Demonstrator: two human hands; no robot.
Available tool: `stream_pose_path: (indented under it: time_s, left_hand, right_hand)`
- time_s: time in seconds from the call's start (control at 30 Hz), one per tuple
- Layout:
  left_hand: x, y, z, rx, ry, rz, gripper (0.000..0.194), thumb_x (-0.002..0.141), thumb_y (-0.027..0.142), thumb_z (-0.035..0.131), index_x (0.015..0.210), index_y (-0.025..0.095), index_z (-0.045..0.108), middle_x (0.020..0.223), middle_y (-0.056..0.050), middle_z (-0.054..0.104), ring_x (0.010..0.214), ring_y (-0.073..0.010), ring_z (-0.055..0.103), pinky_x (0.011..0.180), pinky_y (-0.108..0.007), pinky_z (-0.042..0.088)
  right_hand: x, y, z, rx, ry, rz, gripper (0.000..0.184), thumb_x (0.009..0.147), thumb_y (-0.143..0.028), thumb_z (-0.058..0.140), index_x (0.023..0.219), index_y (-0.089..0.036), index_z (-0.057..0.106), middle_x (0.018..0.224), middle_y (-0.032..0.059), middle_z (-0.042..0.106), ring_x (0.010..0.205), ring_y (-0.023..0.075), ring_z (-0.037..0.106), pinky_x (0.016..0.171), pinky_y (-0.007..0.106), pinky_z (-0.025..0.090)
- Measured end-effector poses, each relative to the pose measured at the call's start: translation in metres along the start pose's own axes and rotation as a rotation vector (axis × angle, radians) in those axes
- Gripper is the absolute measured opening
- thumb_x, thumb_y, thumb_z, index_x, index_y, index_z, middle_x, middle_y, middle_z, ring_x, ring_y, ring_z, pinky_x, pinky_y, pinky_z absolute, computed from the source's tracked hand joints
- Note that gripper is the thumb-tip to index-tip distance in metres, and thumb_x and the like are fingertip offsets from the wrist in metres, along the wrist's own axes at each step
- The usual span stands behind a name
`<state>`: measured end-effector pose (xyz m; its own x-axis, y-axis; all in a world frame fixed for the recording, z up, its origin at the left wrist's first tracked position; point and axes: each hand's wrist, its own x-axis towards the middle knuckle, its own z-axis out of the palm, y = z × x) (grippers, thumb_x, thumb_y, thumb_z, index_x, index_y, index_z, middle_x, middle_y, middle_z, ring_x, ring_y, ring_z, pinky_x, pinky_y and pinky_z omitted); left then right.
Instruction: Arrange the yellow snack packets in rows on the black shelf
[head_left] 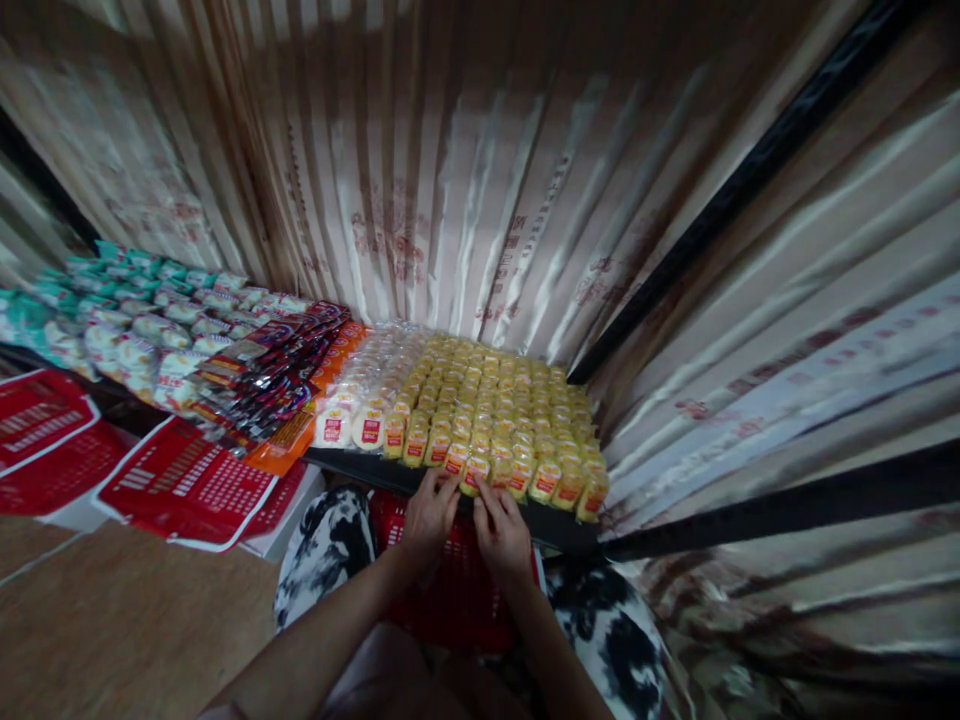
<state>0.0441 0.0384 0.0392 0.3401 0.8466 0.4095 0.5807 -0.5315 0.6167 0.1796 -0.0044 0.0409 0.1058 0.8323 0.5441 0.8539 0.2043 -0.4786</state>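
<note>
Rows of small yellow wrapped snack cakes (495,410) with red-and-white labels stand on a dark shelf in front of me. My left hand (429,518) is at the front edge, its bent fingers closed against a front wrapped snack cake (454,458). Close beside it, my right hand (501,527) has its fingers drawn together on the neighbouring wrapped snack cake (475,472). The fingertips partly cover the lower ends of these packs. Left of the yellow rows stand clear-wrapped, pale round cakes (369,427) with red labels.
Dark and orange flat packets (270,375) lie farther left, then white-and-green bags (150,320). Red baskets (187,485) stand below the shelf (360,466), another red basket (450,590) between my knees. Printed pleated sheeting (465,200) and dark bars (720,220) close off the back and right.
</note>
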Motion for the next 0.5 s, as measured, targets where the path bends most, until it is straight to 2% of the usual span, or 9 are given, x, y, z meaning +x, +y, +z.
stream_pose_path:
  time_s: [0.3, 0.5]
  left_hand:
    - [0.0021, -0.0014, 0.0021, 0.024, -0.001, -0.005, 0.035, 0.086, 0.016, 0.043, 0.120, 0.022, 0.050, 0.106, -0.006, 0.052, 0.095, -0.0158, 0.056, 0.084, -0.030, 0.051]
    - [0.0042, -0.0055, 0.0055, 0.049, 0.008, -0.005, 0.034, 0.085, 0.016, 0.046, 0.120, 0.018, 0.050, 0.108, -0.008, 0.052, 0.100, -0.0181, 0.055, 0.086, -0.031, 0.050]
  right_hand:
    - [0.0009, 0.0054, 0.0042, 0.006, 0.018, 0.009, 0.039, 0.089, -0.026, 0.039, 0.124, -0.018, 0.053, 0.090, 0.0094, 0.062, 0.082, 0.0169, 0.058, 0.075, 0.029, 0.050]
    - [0.0034, 0.0091, 0.0054, 0.067, 0.001, 0.006, 0.040, 0.089, -0.024, 0.038, 0.127, -0.018, 0.049, 0.099, 0.0104, 0.062, 0.086, 0.0167, 0.059, 0.078, 0.030, 0.050]
